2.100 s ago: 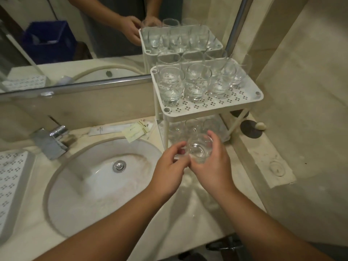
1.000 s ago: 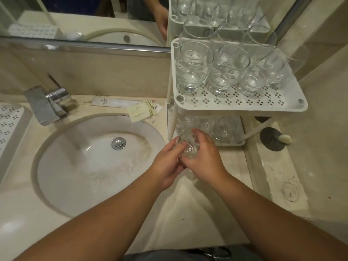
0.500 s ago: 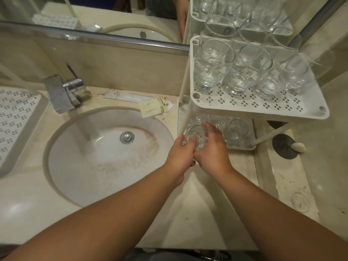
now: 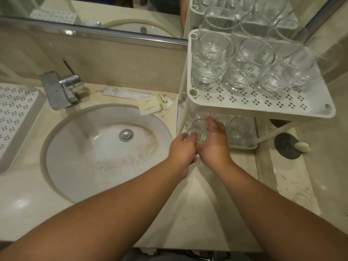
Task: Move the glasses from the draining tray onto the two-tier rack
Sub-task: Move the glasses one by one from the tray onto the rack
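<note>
1. Head view, far left: the draining tray (image 4: 17, 117) sits on the desk (image 4: 197, 213) beside the tap (image 4: 60, 89); what shows of it is bare of glasses.
2. Next comes the sink (image 4: 105, 153), with paper sachets (image 4: 150, 104) lying behind it by the wall.
3. The left hand (image 4: 181, 147) and right hand (image 4: 213, 142) meet at the rack's front left corner, fingers of both clamped on one glass (image 4: 197, 130), its mouth facing the camera.
4. Two seconds ago that glass was held out over the desk, clear of the rack (image 4: 263, 108); since then the hands have carried it forward, and it now sits at the lip of the lower tier (image 4: 252, 146), under the upper shelf.
5. That suggests the placing is nearly done: what is left is to set it down and let go.
6. Further right, another glass (image 4: 239, 127) already stands on the lower tier, and the upper tier carries rows of upright glasses (image 4: 244, 70).
7. The main risk looks to be knocking that neighbour or the shelf above.
</note>
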